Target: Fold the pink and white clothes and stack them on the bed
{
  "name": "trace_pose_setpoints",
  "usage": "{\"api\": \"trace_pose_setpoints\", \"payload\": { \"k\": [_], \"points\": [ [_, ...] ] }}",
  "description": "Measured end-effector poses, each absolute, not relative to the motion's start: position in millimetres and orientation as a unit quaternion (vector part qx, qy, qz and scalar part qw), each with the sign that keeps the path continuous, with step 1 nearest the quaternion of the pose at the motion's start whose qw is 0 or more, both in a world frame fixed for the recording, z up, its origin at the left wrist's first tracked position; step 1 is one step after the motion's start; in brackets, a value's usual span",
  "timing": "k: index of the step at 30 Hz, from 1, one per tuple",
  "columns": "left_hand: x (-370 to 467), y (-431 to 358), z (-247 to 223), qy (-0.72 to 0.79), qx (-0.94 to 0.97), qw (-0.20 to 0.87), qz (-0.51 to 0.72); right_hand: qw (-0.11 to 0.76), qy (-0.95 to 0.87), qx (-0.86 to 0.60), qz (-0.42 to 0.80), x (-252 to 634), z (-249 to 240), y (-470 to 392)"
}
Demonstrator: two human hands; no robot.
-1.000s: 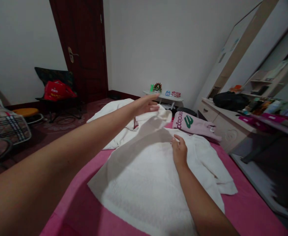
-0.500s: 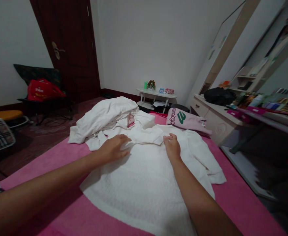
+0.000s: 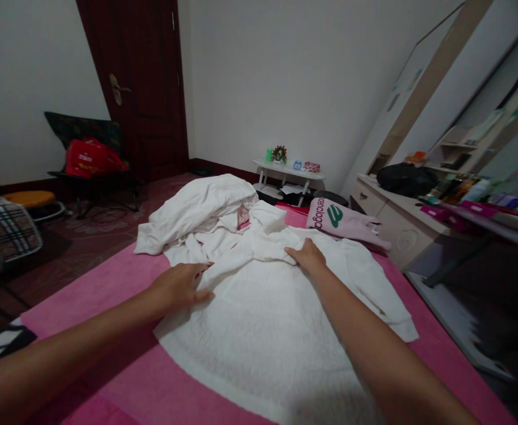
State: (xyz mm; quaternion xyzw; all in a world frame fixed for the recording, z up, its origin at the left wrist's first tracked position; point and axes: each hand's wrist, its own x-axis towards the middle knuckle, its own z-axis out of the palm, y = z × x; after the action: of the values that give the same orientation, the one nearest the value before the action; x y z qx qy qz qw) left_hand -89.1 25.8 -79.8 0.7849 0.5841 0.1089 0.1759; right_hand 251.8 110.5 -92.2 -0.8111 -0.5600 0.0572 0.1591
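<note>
A white long-sleeved knit top (image 3: 259, 330) lies spread out, its wide hem toward me and one sleeve stretched to the right. My left hand (image 3: 179, 289) is at the top's left shoulder area, thumb and fingers around a raised fold of cloth. At the neckline, my right hand (image 3: 310, 258) pinches the fabric between thumb and fingers. The left sleeve is mostly hidden behind the fold and my left hand. Just beyond the top is a heaped white garment (image 3: 210, 198). A folded pale pink garment with dark lettering and a green print (image 3: 345, 221) sits to the right of it.
Under the clothes is a pink bedcover (image 3: 121, 283). A cluttered dresser (image 3: 392, 206) stands along the right. Farther off are a small white table (image 3: 288, 169), a chair holding a red bag (image 3: 91, 158), an orange-topped stool (image 3: 29, 198) and a dark door (image 3: 144, 88).
My left hand has moved left from the neckline, and the cloth between it and the collar is now drawn out. My right hand stays near the neckline. The view has turned slightly left.
</note>
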Motion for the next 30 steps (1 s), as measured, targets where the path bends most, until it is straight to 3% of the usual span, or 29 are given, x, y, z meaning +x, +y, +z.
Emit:
{"api": "trace_pose_setpoints", "payload": {
  "k": [3, 8, 14, 18, 20, 25, 28, 30],
  "points": [
    [-90.3, 26.0, -81.0, 0.571, 0.78, 0.225, 0.125, 0.157, -0.554, -0.816, 0.061, 249.3, -90.6, 119.6],
    [-82.1, 18.7, -66.9, 0.526, 0.784, 0.28, 0.175, 0.426, -0.499, -0.75, 0.084, 250.9, -84.5, 131.9],
    [-50.0, -4.9, -31.5, 0.469, 0.8, 0.311, 0.209, 0.591, -0.424, -0.679, 0.1, 276.7, -54.1, 145.8],
    [-20.3, -23.4, -11.9, 0.369, 0.85, 0.318, 0.201, 0.717, -0.34, -0.597, 0.118, 312.2, -61.2, 134.3],
    [-6.4, -29.9, -10.3, 0.302, 0.866, 0.371, 0.149, 0.672, -0.34, -0.649, 0.105, 332.7, -77.7, 122.3],
    [25.6, -22.2, -25.0, 0.112, 0.846, 0.519, -0.055, 0.357, -0.463, -0.811, 0.017, 356.2, -105.5, 91.4],
    [45.3, 2.6, -31.1, 0.142, 0.861, 0.488, 0.021, 0.287, -0.523, -0.794, -0.117, 339.5, -91.4, 83.4],
    [58.3, 23.9, -36.7, 0.225, 0.886, 0.379, 0.142, 0.286, -0.575, -0.745, -0.18, 322.8, -77.0, 87.0]
  ]
}}
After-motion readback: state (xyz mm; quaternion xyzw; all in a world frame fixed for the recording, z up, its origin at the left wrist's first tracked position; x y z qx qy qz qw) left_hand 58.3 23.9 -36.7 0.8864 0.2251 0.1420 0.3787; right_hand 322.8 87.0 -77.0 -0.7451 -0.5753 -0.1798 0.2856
